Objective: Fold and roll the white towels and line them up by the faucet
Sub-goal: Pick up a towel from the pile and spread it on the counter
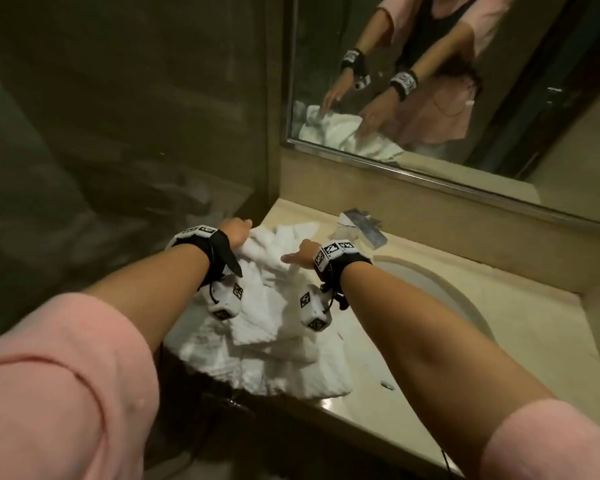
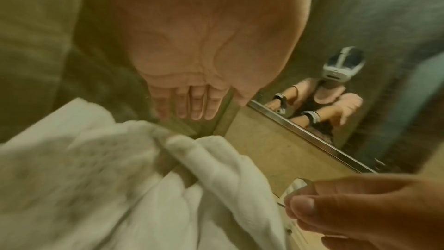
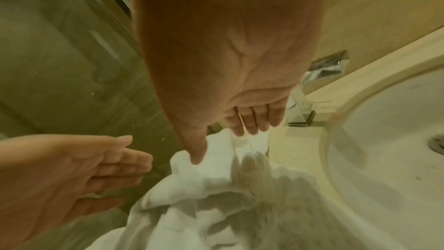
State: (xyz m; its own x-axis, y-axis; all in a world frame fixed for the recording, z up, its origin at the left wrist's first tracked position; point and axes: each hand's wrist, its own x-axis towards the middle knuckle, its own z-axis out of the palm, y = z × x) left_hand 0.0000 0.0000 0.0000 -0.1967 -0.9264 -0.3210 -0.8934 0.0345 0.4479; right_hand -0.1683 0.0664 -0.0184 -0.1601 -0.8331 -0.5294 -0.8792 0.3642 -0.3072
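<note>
While both arms reach fwd over it, the beige stone countertop [image 1: 520, 344], smooth and glossy, carries everything; a framed mirror [image 1: 499, 140] runs along the wall behind and reflects the arms. Set into the counter is 1 round white sink basin [image 3: 384, 159], matte w/ a metal drain. Left of the basin lies a crumpled heap of white towels [image 1: 267, 327], thick waffle-textured terry, unfolded, layers overlapping, one edge hanging off the counter front; exact count can't be told. A square chrome faucet [image 3: 310, 90] stands at the basin's back rim, just beyond the heap's far end, partly hidden by the right hand. 2 hands: left hand [image 2: 190, 90] w/ fingers straight and together over the heap's far left corner; right hand [image 3: 242, 105] fingers straight, tips at the towel edge, thumb down onto the cloth. Neither grips.
</note>
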